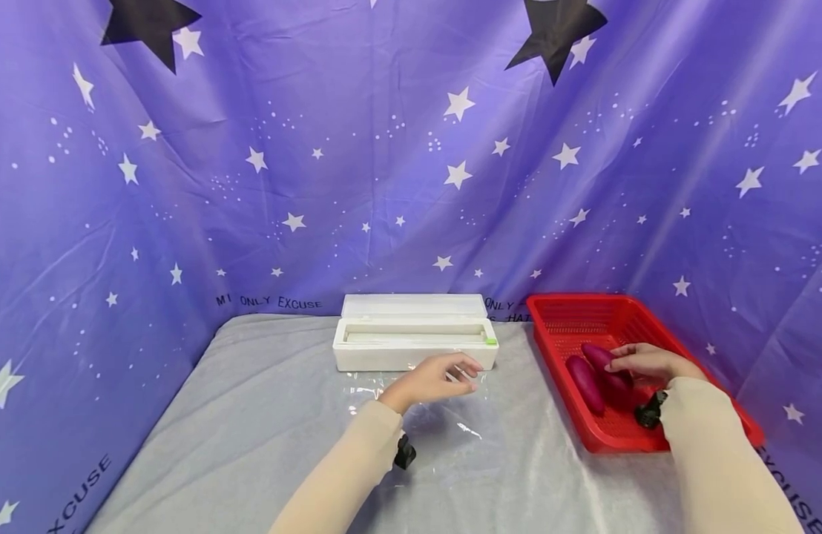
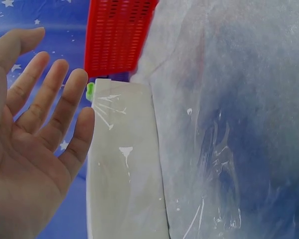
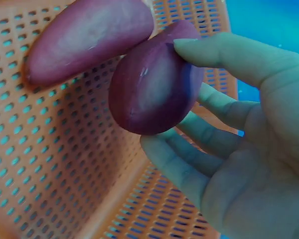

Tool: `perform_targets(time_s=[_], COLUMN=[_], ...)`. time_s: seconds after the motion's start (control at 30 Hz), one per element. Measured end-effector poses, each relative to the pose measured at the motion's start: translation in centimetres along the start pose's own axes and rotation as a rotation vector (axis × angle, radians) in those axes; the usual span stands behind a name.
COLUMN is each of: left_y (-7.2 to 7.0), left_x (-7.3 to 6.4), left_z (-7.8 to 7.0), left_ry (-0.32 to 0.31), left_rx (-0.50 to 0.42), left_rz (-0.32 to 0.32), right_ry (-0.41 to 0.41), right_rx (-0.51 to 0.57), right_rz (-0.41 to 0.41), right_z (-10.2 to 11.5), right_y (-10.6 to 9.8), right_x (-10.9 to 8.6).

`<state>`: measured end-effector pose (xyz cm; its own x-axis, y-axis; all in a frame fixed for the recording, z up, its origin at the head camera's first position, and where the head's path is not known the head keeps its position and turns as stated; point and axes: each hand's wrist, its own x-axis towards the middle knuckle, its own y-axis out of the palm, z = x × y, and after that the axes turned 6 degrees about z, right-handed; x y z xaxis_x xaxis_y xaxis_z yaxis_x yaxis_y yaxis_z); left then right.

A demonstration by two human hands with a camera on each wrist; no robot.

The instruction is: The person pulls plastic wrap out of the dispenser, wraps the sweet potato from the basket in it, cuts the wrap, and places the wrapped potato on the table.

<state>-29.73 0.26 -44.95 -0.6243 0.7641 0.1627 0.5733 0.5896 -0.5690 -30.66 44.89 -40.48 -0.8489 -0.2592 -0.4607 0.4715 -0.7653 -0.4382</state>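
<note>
In the red basket (image 1: 563, 386), my right hand (image 1: 654, 363) holds one purple sweet potato (image 3: 152, 87) between thumb and fingers. A second purple sweet potato (image 1: 585, 384) lies beside it on the basket's floor. My left hand (image 1: 441, 378) hovers in front of the white cling film dispenser (image 1: 384, 361), fingers loosely bent and holding nothing. Clear cling film (image 1: 467, 434) stretches from the dispenser toward me over the grey cloth, below the left hand. The dispenser's lid (image 1: 414, 305) stands raised, and a green slider (image 1: 491, 342) sits at its right end.
A grey cloth (image 1: 251, 415) covers the table. Purple curtains (image 1: 384, 148) with stars enclose the back and both sides. The basket stands at the right, close to the curtain, and its walls rise around the right hand.
</note>
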Motion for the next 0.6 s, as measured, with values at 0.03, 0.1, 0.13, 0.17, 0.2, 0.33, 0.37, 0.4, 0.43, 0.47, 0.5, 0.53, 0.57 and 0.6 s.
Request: perform_targets(time_s=[0.03, 0.1, 0.13, 0.17, 0.2, 0.33, 0.37, 0.4, 0.43, 0.47, 0.5, 0.53, 0.57, 0.6], left_y=[0.0, 0.1, 0.2, 0.3, 0.4, 0.7, 0.8, 0.9, 1.0, 1.0, 1.1, 1.2, 1.2, 1.3], left_x=[0.1, 0.2, 0.3, 0.5, 0.6, 1.1, 1.3, 1.4, 1.5, 1.6, 1.7, 1.8, 1.9, 1.9], left_z=[0.0, 0.0, 0.0, 0.0, 0.0, 0.0, -0.1, -0.1, -0.1, -0.2, -0.2, -0.2, -0.2, -0.2], left_ry=[0.002, 0.000, -0.004, -0.009, -0.014, -0.024, -0.024, -0.026, -0.026, -0.025, -0.028, -0.027, -0.027, -0.027], left_rx=[0.002, -0.002, -0.006, -0.011, -0.017, -0.027, -0.032, -0.030, -0.027, -0.028, -0.029, -0.030, -0.027, -0.020], left_rz=[0.003, 0.002, -0.002, -0.004, -0.006, -0.020, -0.025, -0.028, -0.033, -0.039, -0.044, -0.049, -0.052, -0.054], right_ry=[-0.007, -0.019, -0.027, -0.033, -0.041, -0.089, -0.099, -0.115, -0.129, -0.143, -0.153, -0.159, -0.163, -0.169], right_rx=[-0.007, -0.043, -0.059, -0.073, -0.092, -0.126, -0.124, -0.126, -0.128, -0.129, -0.129, -0.126, -0.121, -0.128], right_rz=[-0.001, -0.008, -0.010, -0.012, -0.015, -0.001, 0.003, 0.008, 0.013, 0.016, 0.018, 0.018, 0.019, 0.016], right_z=[0.2, 0.6, 0.9, 1.0, 1.2, 1.8, 1.9, 2.1, 2.3, 2.4, 2.7, 2.9, 3.2, 3.5], right_y=[0.0, 0.1, 0.1, 0.2, 0.3, 0.7, 0.8, 1.0, 1.1, 1.2, 1.3, 1.5, 1.6, 1.8], right_x=[0.0, -0.1, -0.2, -0.2, -0.3, -0.3, -0.3, -0.3, -0.3, -0.3, -0.4, -0.4, -0.4, -0.5])
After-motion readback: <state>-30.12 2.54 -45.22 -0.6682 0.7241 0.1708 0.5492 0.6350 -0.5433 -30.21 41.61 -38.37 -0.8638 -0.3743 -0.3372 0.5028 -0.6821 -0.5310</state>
